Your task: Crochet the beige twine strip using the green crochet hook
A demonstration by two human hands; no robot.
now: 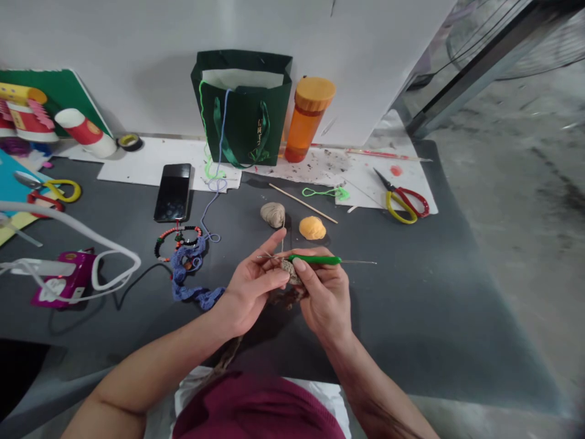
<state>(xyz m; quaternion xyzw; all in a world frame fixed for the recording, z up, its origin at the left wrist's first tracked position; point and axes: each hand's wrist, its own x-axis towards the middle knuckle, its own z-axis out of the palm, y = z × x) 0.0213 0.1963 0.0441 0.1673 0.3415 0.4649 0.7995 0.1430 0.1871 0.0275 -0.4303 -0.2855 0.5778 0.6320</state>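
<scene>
In my right hand (326, 292) is a crochet hook (317, 260) with a green handle and thin metal ends, pinched between thumb and fingers. My left hand (256, 283) grips a small beige-brown crochet piece (290, 269), with its index finger raised and a strand of yarn running over it. That strand leads up to a beige yarn ball (273, 214) just beyond the fingers. A yellow yarn ball (312, 228) lies to its right. Brownish crocheted work hangs partly hidden beneath both hands.
Blue crochet work (187, 274) and a beaded bracelet (163, 241) lie left, below a phone (173, 192). Behind stand a green paper bag (244, 116) and an orange bottle (308, 122). Scissors (404, 201) rest at right; a white cable (105, 231) arches at left.
</scene>
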